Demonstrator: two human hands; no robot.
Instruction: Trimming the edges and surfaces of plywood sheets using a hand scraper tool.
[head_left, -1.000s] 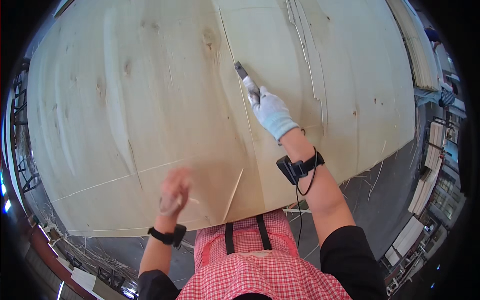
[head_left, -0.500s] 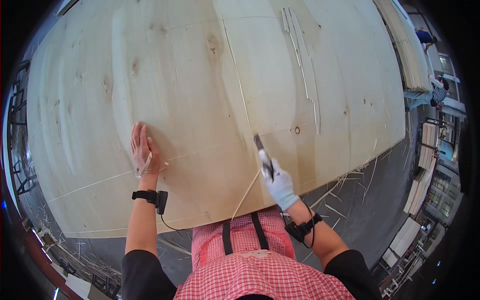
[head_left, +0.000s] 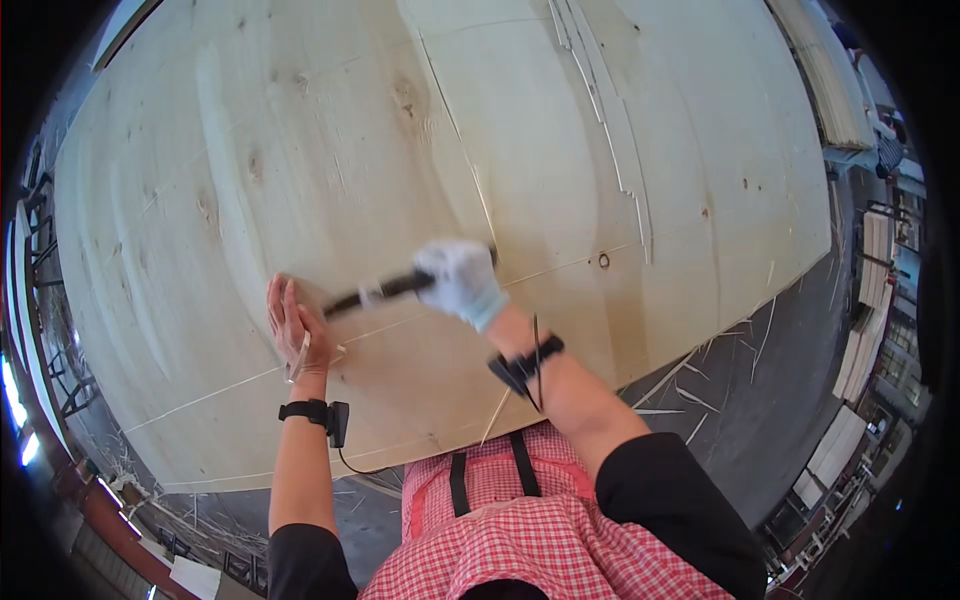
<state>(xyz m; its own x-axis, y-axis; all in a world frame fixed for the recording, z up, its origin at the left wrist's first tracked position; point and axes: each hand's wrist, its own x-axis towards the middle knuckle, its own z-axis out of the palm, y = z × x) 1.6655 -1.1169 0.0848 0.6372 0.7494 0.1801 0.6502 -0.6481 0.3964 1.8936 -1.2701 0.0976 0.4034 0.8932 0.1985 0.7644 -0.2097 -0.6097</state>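
Note:
A large pale wood veneer sheet [head_left: 330,200] lies before me, with knots, seams and long narrow gaps in its face. My left hand [head_left: 298,325] rests on it at the left, bare, its fingers stretched out and side by side. A thin pale strip [head_left: 301,357] loops at the palm near the wrist. In a white glove, my right hand [head_left: 455,277] is closed around a long dark knife-like tool [head_left: 395,286]. Motion smears it, and its exact kind cannot be made out. The tool's far end points left, close to my left fingers.
At the right, a jagged split [head_left: 605,120] runs down the sheet. Wood slivers [head_left: 690,400] litter the dark floor beyond the near edge. A stack of sheets [head_left: 825,75] stands at the far right, with a person [head_left: 888,140] partly visible beside it.
My right hand has swung left and slightly up, turning the tool from pointing away to pointing left toward my left hand. The left hand stays on the sheet.

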